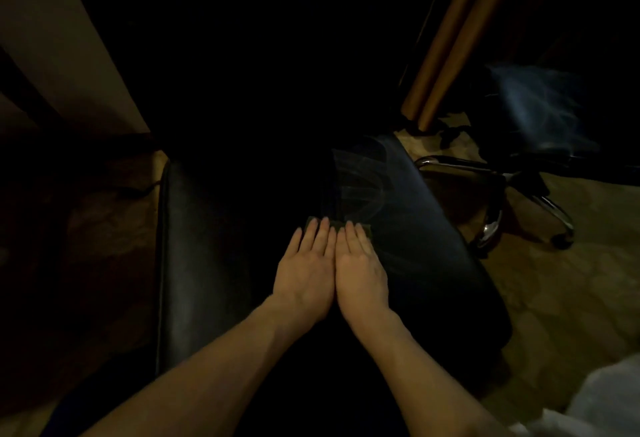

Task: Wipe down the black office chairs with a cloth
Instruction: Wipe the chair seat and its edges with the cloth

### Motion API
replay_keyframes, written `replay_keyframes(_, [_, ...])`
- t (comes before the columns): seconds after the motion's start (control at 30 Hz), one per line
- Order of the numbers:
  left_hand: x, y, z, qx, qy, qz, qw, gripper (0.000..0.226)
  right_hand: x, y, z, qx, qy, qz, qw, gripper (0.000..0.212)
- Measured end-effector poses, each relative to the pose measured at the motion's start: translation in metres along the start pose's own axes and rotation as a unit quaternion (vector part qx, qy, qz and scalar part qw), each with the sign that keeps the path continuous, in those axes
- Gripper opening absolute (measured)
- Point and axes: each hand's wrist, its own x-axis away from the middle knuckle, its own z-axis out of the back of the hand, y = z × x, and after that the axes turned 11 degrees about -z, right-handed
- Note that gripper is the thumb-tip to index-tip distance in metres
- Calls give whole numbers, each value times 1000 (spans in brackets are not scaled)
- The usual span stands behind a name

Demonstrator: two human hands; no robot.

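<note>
A black leather office chair seat [408, 229] fills the middle of the dim head view, with pale wipe streaks on its right half. My left hand [306, 270] and my right hand [358, 267] lie flat side by side on the seat, fingers extended and touching each other. Both press down on a dark greenish cloth [365, 229], of which only the edges show past the fingertips. A second black office chair [540, 118] stands at the right rear, also streaked.
A wooden desk leg [450, 42] rises behind the seat at the upper right. The second chair's chrome base and caster [561, 239] sit on the tan floor to the right. A pale wall panel [62, 38] is at the upper left. Something white [595, 402] is at the bottom right corner.
</note>
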Motion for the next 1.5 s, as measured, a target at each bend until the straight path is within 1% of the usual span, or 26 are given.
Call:
replay_keyframes(0.23, [-81,-39,20,1,-7,36,999,78,-98,2,9,12,3,30,999,56])
replay_keyframes(0.37, [-126,-65,28,-2,11,57,998,77,-157,0,11,29,7,45,999,55])
replay_keyframes(0.47, [-158,-85,34,3,41,56,998,75,-197,-3,14,22,21,53,998,53])
replay_keyframes(0.53, [-179,-99,38,25,69,53,996,65,-220,-5,19,29,39,53,997,45])
replay_keyframes(0.6, [-197,-110,44,32,79,62,994,47,-239,-5,27,44,40,43,997,34])
replay_keyframes(0.63, [-204,-114,47,27,82,69,994,39,-247,-5,30,53,37,40,997,31])
replay_keyframes(0.7, [-215,-113,51,1,97,74,993,32,-258,1,34,67,38,43,996,30])
replay_keyframes(0.77, [-221,-110,51,-15,115,77,990,30,-265,7,34,68,47,54,995,29])
replay_keyframes(0.87, [-224,-109,50,22,149,82,985,33,-271,15,34,69,69,65,993,26])
replay_keyframes(0.97, [-226,-110,54,22,166,74,983,33,-274,22,36,71,80,61,992,23])
replay_keyframes(1.1, [-233,-97,55,-16,165,47,985,30,-272,37,34,78,95,41,992,22])
replay_keyframes(1.2, [-234,-93,50,-22,161,39,986,28,-264,42,29,73,98,31,992,22])
replay_keyframes(1.3, [-227,-89,44,-12,162,33,986,33,-249,43,26,45,104,23,993,21])
replay_keyframes(1.37, [-219,-82,42,-17,164,14,986,37,-234,46,23,43,108,15,993,21])
replay_keyframes(1.5, [-190,-65,35,-11,169,-19,985,41,-200,49,18,17,82,-8,996,28])
